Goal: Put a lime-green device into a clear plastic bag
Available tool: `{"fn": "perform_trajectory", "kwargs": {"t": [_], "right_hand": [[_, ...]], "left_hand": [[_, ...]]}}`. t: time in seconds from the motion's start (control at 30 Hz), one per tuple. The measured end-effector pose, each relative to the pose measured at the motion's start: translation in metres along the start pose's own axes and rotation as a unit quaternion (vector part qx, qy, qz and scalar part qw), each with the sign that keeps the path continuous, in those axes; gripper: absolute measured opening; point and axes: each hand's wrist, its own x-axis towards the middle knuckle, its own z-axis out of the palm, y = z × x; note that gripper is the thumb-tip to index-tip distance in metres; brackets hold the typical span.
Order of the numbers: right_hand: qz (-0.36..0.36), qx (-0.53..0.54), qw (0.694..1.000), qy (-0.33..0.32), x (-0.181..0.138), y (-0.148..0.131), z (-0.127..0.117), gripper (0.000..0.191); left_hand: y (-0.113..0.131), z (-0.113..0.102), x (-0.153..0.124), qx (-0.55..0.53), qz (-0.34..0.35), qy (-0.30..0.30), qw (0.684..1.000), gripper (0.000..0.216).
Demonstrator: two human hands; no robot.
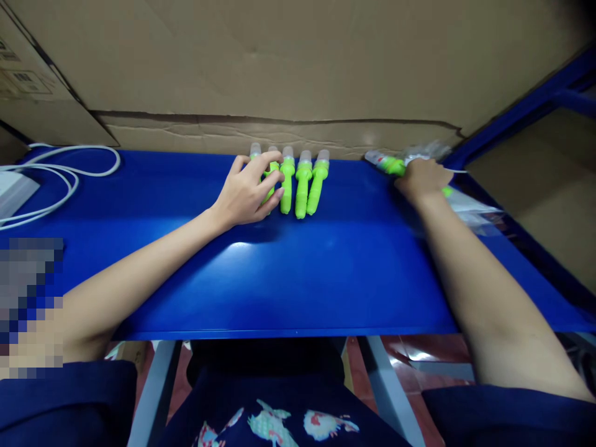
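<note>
Several lime-green sticks with clear caps (304,185) lie side by side at the back of the blue table, caps toward the cardboard. My left hand (249,189) rests over the leftmost ones with its fingers spread, hiding part of them. At the back right, my right hand (424,180) is closed over another lime-green stick (395,165), whose capped end sticks out to the left. Clear plastic wrapping (477,208) lies around and beyond that hand. The right fingers are mostly hidden from above and slightly blurred.
Cardboard (279,62) stands along the back edge of the blue table (298,279). White cables (69,167) and a white block (16,192) sit at the left. A blue metal frame (526,93) rises at the right. A pixelated patch covers the left edge.
</note>
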Motion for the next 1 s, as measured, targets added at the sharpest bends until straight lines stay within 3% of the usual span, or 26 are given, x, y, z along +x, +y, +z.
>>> {"fn": "perform_trajectory", "kwargs": {"t": [0.6, 1.0], "right_hand": [[-0.067, 0.004, 0.996, -0.053, -0.011, -0.009, -0.018, 0.041], [-0.076, -0.028, 0.996, -0.041, -0.018, -0.015, -0.025, 0.039]], "left_hand": [[0.001, -0.004, 0.003, -0.079, -0.046, -0.043, 0.995, 0.024], [-0.004, 0.003, -0.002, -0.030, -0.007, -0.022, 0.999, 0.026]]}}
